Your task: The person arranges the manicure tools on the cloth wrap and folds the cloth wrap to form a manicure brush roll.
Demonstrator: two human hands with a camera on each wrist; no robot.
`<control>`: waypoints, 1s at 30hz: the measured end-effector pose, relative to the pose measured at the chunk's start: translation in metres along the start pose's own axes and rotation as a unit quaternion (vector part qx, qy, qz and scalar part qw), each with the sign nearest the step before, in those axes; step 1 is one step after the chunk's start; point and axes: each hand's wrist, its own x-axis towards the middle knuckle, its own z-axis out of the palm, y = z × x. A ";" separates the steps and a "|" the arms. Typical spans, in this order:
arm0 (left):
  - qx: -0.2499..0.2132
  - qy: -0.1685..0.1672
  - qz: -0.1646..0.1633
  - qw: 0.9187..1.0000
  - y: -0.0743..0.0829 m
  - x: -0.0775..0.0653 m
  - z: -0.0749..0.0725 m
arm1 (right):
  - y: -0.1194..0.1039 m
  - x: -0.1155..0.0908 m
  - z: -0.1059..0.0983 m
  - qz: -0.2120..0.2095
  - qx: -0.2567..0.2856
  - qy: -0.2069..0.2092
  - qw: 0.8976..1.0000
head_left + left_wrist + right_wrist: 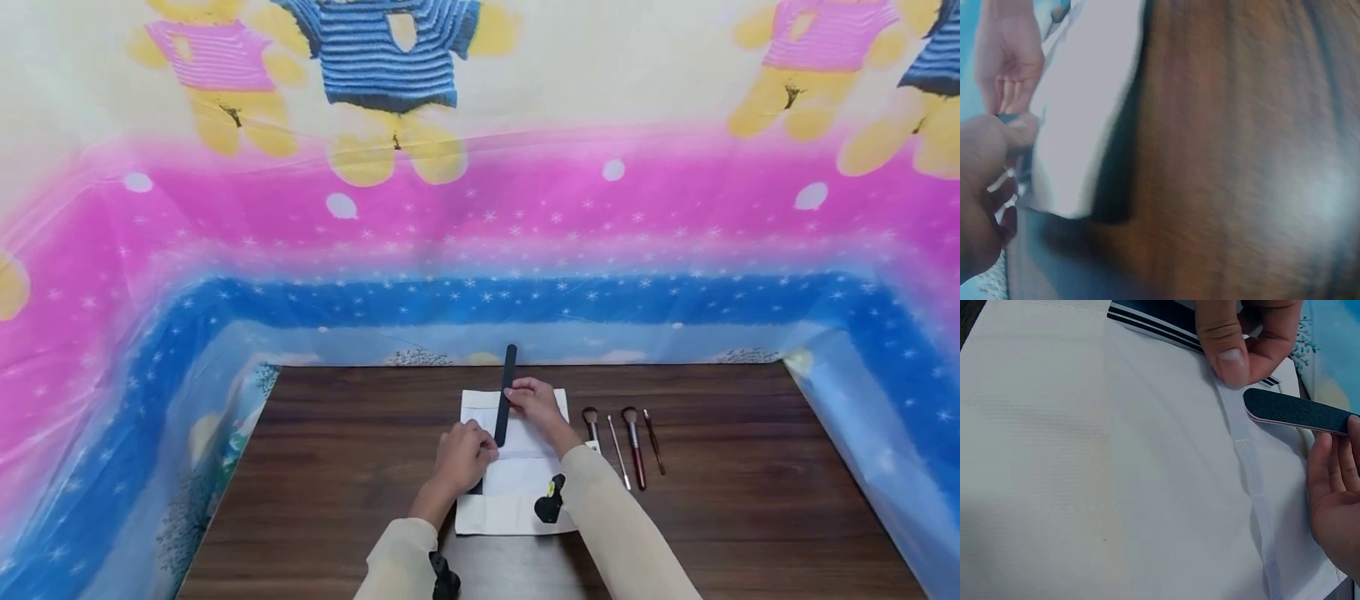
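A white cloth pouch point(525, 475) lies unfolded on the table, with a pale elastic band point(1254, 481) running across it. My right hand point(536, 404) grips a black nail file point(506, 417) near its middle. The file slants over the pouch's far part, one rounded end pointing away. Close to its nearer end, my left hand point(461, 458) pinches the elastic band between thumb and finger, as the right wrist view shows. Beneath the left hand, at the pouch's left side, a dark piece with black and white striped edges point(1160, 331) lies partly hidden.
Right of the pouch lie two makeup brushes point(636, 446) point(591, 423) and two slim tools point(618, 454) point(655, 442). The brown wooden table point(360, 450) meets a patterned cloth point(420, 300) at its back and sides. The left wrist view is blurred.
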 end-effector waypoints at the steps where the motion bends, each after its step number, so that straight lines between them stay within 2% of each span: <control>1: -0.006 0.008 0.005 1.000 -0.003 -0.002 0.000 | 0.001 0.000 0.003 0.001 -0.001 0.000 1.000; 4: -0.012 0.023 0.017 1.000 -0.007 -0.004 0.001 | 0.002 -0.001 0.008 -0.001 -0.008 -0.004 1.000; 7: -0.025 0.020 0.017 0.999 -0.006 -0.004 0.001 | 0.003 -0.002 0.007 0.004 -0.034 -0.014 0.999; 12: -0.022 0.028 0.014 0.999 -0.004 -0.003 0.004 | 0.004 -0.003 0.008 0.030 -0.097 -0.069 0.992; 15: -0.019 0.035 0.011 0.999 -0.004 -0.003 0.006 | 0.006 -0.003 0.009 0.042 -0.115 -0.099 0.988; 26: -0.009 0.062 -0.010 0.998 -0.003 -0.003 0.011 | 0.002 -0.006 0.005 0.079 -0.107 -0.139 0.981; 30: -0.011 0.067 -0.009 0.998 -0.003 -0.004 0.012 | -0.002 -0.007 0.002 0.079 -0.132 -0.158 0.975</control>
